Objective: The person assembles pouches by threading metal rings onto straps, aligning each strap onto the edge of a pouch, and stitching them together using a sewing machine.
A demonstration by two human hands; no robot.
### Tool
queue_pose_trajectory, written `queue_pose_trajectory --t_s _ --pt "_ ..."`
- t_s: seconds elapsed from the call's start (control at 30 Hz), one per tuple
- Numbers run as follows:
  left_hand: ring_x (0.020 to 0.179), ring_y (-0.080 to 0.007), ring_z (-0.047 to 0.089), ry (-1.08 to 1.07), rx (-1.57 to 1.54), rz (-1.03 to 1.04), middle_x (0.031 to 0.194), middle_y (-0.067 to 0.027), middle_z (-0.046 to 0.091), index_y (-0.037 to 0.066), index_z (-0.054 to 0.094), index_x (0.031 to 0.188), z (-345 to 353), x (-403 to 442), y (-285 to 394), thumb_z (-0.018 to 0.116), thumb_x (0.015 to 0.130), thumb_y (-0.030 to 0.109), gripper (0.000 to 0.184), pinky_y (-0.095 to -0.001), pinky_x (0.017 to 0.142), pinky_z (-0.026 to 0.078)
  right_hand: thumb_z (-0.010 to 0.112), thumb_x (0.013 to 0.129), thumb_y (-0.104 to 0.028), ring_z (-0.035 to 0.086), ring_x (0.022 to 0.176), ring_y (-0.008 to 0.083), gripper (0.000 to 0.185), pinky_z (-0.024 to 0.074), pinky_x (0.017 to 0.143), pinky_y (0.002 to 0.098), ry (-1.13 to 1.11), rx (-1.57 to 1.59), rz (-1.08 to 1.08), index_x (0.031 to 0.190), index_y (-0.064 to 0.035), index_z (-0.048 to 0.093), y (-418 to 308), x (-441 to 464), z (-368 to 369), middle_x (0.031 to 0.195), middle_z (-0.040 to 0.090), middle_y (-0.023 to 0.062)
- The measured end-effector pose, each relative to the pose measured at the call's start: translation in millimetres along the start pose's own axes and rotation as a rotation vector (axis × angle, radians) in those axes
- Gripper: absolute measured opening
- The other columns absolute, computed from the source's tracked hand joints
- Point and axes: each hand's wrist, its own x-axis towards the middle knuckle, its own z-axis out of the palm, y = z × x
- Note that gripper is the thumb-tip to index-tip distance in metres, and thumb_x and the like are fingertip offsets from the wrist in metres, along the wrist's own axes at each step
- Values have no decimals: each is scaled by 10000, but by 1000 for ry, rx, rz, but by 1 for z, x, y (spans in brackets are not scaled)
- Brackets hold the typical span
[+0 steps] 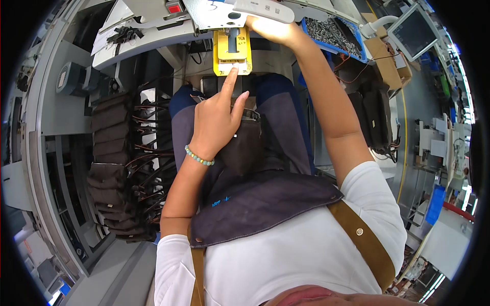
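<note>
The index finger of my left hand (217,120) is stretched out, its tip on the lower part of a yellow plate (246,64) with black markings. Its thumb points up, apart from the index finger, and the other fingers are curled; nothing shows in this hand. My right hand (275,31) reaches in beside the white machine head (212,14), its fingers hidden behind a white cover and washed out by bright light. Below the plate, a dark fabric piece with a zipper (242,148) hangs between my knees.
Stacked dark fabric pieces (109,137) with cords hang at the left, and more (375,115) at the right. A blue tray (363,51) of small metal parts is at the upper right, near a monitor (413,31) and cardboard boxes (383,64). A white table edge (153,50) curves at the upper left.
</note>
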Motion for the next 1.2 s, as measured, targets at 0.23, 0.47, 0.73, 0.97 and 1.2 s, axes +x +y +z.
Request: queue_pose_trajectory --t_s 0.23,0.47,0.73,0.97,1.2 --pt "585 -330 630 -28 231 -22 680 -167 636 -9 419 1398 6 20 -3 623 920 245 578 -430 518 469 629 917 -189 572 649 110 154 480 615 266 -102 -150 585 917 -37 656 -1 -21 6 752 636 36" --pt "528 -290 643 -51 354 10 647 -148 629 -4 434 1400 12 28 -11 622 907 261 590 -385 476 511 648 884 -122 508 637 83 120 430 570 256 348 40 440 872 -6 618 -52 -19 22 755 585 9" --pt "521 -255 632 -47 400 55 665 -111 616 55 495 1375 1 30 -13 626 907 250 524 -364 469 507 554 868 -17 587 654 199 328 480 617 323 232 -38 418 1185 -57 629 -53 -84 45 822 600 60" --pt "569 -269 632 -57 302 54 718 -126 635 95 517 1372 -4 28 -21 633 912 233 495 -374 504 487 548 823 -45 608 725 336 466 503 629 425 80 -335 470 1257 -203 619 -55 -70 48 906 617 94" --pt "508 -218 581 -19 -84 135 635 -90 570 115 573 1319 -10 22 -31 667 894 189 442 -354 484 454 544 821 37 587 668 245 454 480 617 314 55 -296 527 1240 -109 643 -85 -73 51 856 589 120"
